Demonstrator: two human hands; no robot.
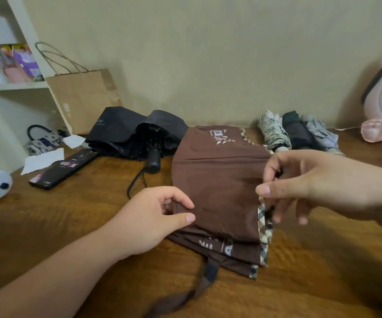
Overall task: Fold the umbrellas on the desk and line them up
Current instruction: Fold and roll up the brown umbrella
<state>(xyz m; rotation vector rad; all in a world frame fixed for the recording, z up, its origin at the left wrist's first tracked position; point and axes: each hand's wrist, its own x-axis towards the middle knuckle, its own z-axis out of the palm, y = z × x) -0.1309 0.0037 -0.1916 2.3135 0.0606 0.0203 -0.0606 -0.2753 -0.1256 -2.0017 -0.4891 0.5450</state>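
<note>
On desk (47, 226), three rolled umbrellas (296, 131), one black umbrella (125, 127), left hand (148, 223), right hand (311, 182) pinching one brown umbrella (219, 184)

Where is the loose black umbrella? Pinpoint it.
In the head view, the loose black umbrella lies at the back left of the desk, between the paper bag and the brown umbrella.

The head-worn wide-angle view looks forward and down across the brown wooden desk (75, 216) toward the beige wall (208, 53), close over the brown fabric folding umbrella (217, 180) at centre; the left hand (148, 221) reaches in from lower left, the right hand (311, 184) from the right edge.
</note>
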